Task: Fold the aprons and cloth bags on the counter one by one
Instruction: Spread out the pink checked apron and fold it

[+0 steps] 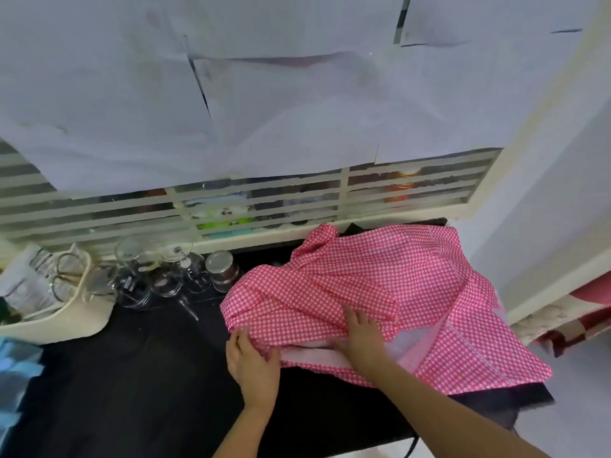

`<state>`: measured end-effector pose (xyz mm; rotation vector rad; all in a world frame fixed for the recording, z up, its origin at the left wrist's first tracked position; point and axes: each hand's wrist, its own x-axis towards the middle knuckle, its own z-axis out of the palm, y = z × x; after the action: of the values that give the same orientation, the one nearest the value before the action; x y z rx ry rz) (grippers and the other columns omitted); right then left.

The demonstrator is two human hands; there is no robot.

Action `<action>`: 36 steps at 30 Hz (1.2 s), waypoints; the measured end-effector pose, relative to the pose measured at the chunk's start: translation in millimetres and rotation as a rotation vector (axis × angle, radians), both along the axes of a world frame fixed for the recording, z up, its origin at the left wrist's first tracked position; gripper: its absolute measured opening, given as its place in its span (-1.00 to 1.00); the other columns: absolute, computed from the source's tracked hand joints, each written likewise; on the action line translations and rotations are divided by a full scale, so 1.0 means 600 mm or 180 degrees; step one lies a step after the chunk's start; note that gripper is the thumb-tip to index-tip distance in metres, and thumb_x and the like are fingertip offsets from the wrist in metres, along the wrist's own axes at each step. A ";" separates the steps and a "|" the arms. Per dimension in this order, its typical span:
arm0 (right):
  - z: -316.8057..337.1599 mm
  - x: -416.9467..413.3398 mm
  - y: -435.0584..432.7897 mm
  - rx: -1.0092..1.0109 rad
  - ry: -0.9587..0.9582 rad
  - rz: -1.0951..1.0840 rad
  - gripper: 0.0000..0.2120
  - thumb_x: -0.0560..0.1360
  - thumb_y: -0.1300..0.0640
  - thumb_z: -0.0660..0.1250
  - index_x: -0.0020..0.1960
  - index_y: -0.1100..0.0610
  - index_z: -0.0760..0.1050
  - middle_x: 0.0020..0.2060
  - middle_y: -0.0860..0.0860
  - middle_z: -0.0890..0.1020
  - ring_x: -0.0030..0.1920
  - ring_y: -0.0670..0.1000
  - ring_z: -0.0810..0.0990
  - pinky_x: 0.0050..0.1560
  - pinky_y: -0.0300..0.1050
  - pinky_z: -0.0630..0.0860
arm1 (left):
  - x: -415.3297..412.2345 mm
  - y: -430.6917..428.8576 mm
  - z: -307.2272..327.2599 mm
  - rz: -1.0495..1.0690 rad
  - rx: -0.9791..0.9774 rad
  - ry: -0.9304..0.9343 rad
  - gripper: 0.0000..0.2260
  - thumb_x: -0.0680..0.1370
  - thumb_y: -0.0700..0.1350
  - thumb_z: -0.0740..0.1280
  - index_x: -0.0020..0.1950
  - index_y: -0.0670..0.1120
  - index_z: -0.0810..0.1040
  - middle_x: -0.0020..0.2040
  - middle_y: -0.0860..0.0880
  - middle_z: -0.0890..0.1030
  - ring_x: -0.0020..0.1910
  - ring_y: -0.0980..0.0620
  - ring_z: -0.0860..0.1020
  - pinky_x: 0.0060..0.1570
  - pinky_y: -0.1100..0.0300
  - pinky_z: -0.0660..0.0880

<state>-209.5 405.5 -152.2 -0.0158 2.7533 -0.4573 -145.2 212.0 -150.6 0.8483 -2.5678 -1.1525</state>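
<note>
Apron (380, 276), pink gingham, lies rumpled on right end of black counter (132, 375), right side overhanging edge. Left hand (253, 361) pinches near-left hem; right hand (362, 332) lies flat, fingers straight, pressing fabric. Best approach: smooth layers outward, square corners before creasing, keep clear of glassware (158, 272). Straps not visible. Dark cloth (496, 401) beneath, kind unclear.

Under the fingers (353, 317) of the right hand (362, 335), the apron (380, 276) is thin pink-checked cloth, matt and creased, its underside paler. Left of the fingers (243, 337) of the left hand (251, 358), the counter (148, 375) looks matt black. Beyond them stand clear glossy glasses (155, 259) and a shiny metal tin (221, 269), below dull white paper sheets (231, 110).
</note>
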 end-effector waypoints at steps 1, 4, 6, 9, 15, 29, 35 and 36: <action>0.001 -0.011 -0.007 -0.0046 0.0197 -0.0007 -0.37 0.52 -0.21 0.22 0.47 0.07 0.22 0.35 0.13 0.36 0.30 0.15 0.35 0.30 0.02 0.32 | 0.007 0.000 0.003 0.0370 0.0458 -0.0059 -0.41 0.47 -0.17 0.44 0.44 -0.19 0.29 0.43 -0.18 0.32 0.41 -0.16 0.28 0.42 -0.12 0.21; 0.015 -0.041 -0.027 -0.0431 0.0481 0.0236 -0.72 0.57 0.09 0.22 0.21 0.21 0.50 0.13 0.15 0.55 0.16 0.15 0.48 0.12 -0.06 0.35 | 0.025 0.007 0.009 0.0821 0.2256 -0.0309 -0.55 0.55 -0.15 0.36 0.39 -0.24 0.36 0.21 -0.10 0.51 0.16 -0.07 0.50 0.17 0.07 0.41; 0.045 -0.048 -0.043 -0.1081 0.0245 0.0096 -0.74 0.62 0.16 0.15 0.21 0.28 0.47 0.10 0.21 0.58 0.13 0.19 0.53 0.07 -0.10 0.35 | 0.022 0.016 0.016 0.1044 0.3574 -0.0450 -0.57 0.56 -0.03 0.34 0.34 -0.22 0.43 0.10 -0.13 0.57 0.08 -0.08 0.54 0.12 0.06 0.43; 0.116 -0.041 -0.058 -0.2085 -0.0326 -0.0549 -0.65 0.67 0.10 0.03 0.31 0.28 0.38 0.24 0.17 0.51 0.26 0.15 0.46 0.18 -0.19 0.30 | 0.002 0.026 0.020 0.1159 0.5001 -0.0384 -0.37 0.53 0.27 0.22 0.46 -0.10 0.31 0.31 -0.20 0.44 0.31 -0.21 0.41 0.28 -0.14 0.34; 0.266 0.006 0.034 -0.3133 -0.1415 -0.0326 -0.65 0.49 -0.08 0.34 0.11 0.16 0.55 -0.04 0.07 0.70 -0.04 0.10 0.69 0.05 -0.04 0.59 | -0.046 0.033 0.059 0.1158 0.5740 0.0308 -0.40 0.54 0.28 0.17 0.43 -0.10 0.31 0.22 -0.20 0.46 0.20 -0.26 0.43 0.22 -0.28 0.31; 0.219 0.217 0.418 -0.1645 0.0527 -0.1259 -0.47 0.49 0.20 0.39 0.39 0.21 0.29 0.28 0.06 0.43 0.22 0.09 0.45 0.21 -0.03 0.35 | 0.093 0.186 0.369 -0.1392 0.2835 0.1349 -0.68 0.50 -0.43 0.26 0.06 -0.04 0.58 -0.07 0.04 0.69 -0.05 0.05 0.65 -0.05 0.14 0.58; 0.388 0.268 0.354 -0.4382 0.0193 -0.0914 -0.52 0.44 -0.25 0.25 0.17 0.07 0.53 0.11 0.00 0.65 0.17 -0.04 0.59 0.15 -0.23 0.50 | 0.178 0.255 0.441 -0.2409 0.1297 0.1011 -0.75 0.59 -0.28 0.21 0.12 -0.05 0.62 0.03 0.05 0.66 -0.04 0.29 0.60 -0.04 0.33 0.51; 0.409 0.273 0.344 -0.4409 0.0053 -0.0703 -0.50 0.39 -0.27 0.26 0.15 0.04 0.53 0.09 0.00 0.66 0.14 -0.04 0.61 0.07 -0.25 0.54 | 0.185 0.260 0.446 -0.2692 0.0879 0.0995 -0.75 0.57 -0.32 0.23 0.09 -0.07 0.63 0.01 0.08 0.65 -0.08 0.34 0.58 -0.06 0.38 0.48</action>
<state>-45.9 611.8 93.5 -0.0529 1.8890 -2.2384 -34.2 368.0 117.1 -0.4444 -2.5510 -1.6944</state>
